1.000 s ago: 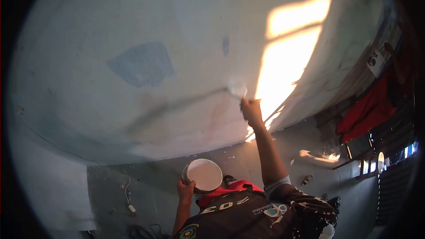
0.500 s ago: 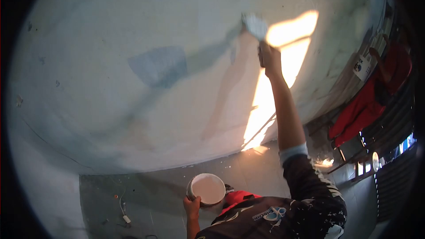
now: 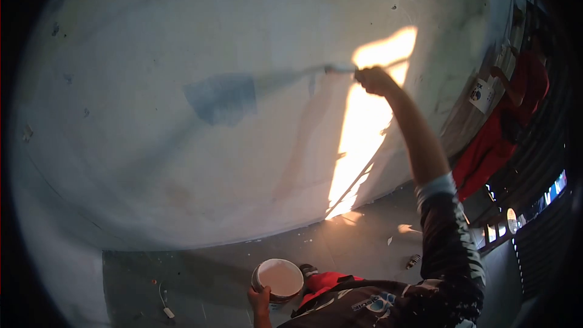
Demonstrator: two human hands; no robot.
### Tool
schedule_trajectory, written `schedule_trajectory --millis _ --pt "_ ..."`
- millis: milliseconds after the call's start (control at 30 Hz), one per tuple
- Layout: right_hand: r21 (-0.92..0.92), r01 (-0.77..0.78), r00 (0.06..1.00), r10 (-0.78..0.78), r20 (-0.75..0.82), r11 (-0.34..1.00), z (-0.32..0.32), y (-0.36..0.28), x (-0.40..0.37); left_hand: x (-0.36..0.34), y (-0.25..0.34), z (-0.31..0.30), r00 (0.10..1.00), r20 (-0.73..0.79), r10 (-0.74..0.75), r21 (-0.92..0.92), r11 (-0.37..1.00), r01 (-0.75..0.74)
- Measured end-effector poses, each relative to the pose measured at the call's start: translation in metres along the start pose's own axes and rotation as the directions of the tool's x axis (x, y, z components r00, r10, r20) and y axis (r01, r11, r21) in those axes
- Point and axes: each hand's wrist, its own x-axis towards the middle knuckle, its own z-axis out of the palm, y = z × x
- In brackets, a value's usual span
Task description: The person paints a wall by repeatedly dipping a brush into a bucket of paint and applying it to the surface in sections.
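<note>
My right hand (image 3: 376, 81) is closed around the handle of a wide paintbrush (image 3: 341, 70). The brush is seen nearly edge-on, with its pale head pointing left against the wall (image 3: 273, 140). Low in the view, my left hand (image 3: 259, 297) grips the side of a round white bucket (image 3: 260, 274), thumb near the rim. Pale, pinkish-white paint (image 3: 280, 278) shows inside it. A bluish-grey patch (image 3: 223, 98) marks the wall left of the brush.
A bright sunlit strip (image 3: 358, 140) crosses the wall beside my right arm. At right, another person in red (image 3: 516, 103) stands near a white labelled bucket (image 3: 481, 96). A white cable with a plug end (image 3: 168, 312) lies on the grey floor (image 3: 200, 267).
My right hand has come down the wall, and the brush has turned from facing up to pointing left. The bucket stays in my left hand, slightly lower in view.
</note>
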Motion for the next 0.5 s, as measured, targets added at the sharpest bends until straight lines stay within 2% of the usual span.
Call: schedule_trajectory --millis 33,67,100,133,200,233,267,300,333,367,433,500 --pt "-0.146 0.056 0.995 -0.067 -0.068 0.988 -0.017 -0.06 -0.005 0.008 -0.018 0.004 0.999 -0.024 0.029 -0.014 0.999 -0.029" --pt "-0.475 0.626 0.76 -0.619 0.197 0.618 -0.055 -0.061 0.037 0.015 -0.027 0.006 0.997 -0.047 0.056 -0.027 0.998 -0.057" --pt "-0.356 0.224 0.965 -0.259 -0.053 0.907 -0.061 -0.13 0.007 0.018 -0.026 0.007 0.997 -0.05 0.061 -0.031 0.998 -0.063" --pt "0.382 -0.077 0.991 0.113 -0.075 0.921 -0.075 -0.154 0.019 0.015 -0.022 0.009 0.998 -0.052 0.046 -0.058 0.997 -0.049" --pt "0.417 0.009 0.96 0.109 -0.256 0.909 -0.082 -0.208 0.009 0.007 -0.009 0.013 0.998 -0.053 0.034 -0.092 0.995 -0.039" --pt "0.403 0.048 0.97 0.053 -0.237 0.914 -0.102 -0.22 0.024 0.004 -0.002 0.014 0.997 -0.052 0.056 -0.115 0.991 -0.062" --pt "0.43 0.139 0.949 0.004 -0.316 0.892 -0.114 -0.237 0.026 0.004 0.003 0.016 0.996 -0.052 0.078 -0.139 0.987 -0.085" --pt "0.189 0.197 0.899 -0.101 -0.425 0.962 -0.131 -0.246 0.028 0.006 0.003 0.017 0.995 -0.056 0.083 -0.144 0.985 -0.09" --pt "-0.065 0.221 0.836 -0.223 -0.502 0.973 -0.146 -0.251 0.029 0.008 0.0 0.017 0.996 -0.035 0.085 -0.142 0.986 -0.089" --pt "-0.064 0.226 0.834 -0.227 -0.502 0.972 -0.166 -0.249 0.046 0.009 -0.001 0.017 0.996 -0.015 0.085 -0.139 0.987 -0.086" --pt "0.416 0.194 0.961 -0.088 -0.261 0.889 -0.192 -0.234 0.084 0.003 0.003 0.016 0.998 -0.018 0.06 -0.123 0.99 -0.061" --pt "0.226 0.325 0.91 -0.239 -0.339 0.918 -0.128 -0.212 0.06 0.001 0.005 0.018 0.999 -0.025 0.043 -0.115 0.992 -0.046"
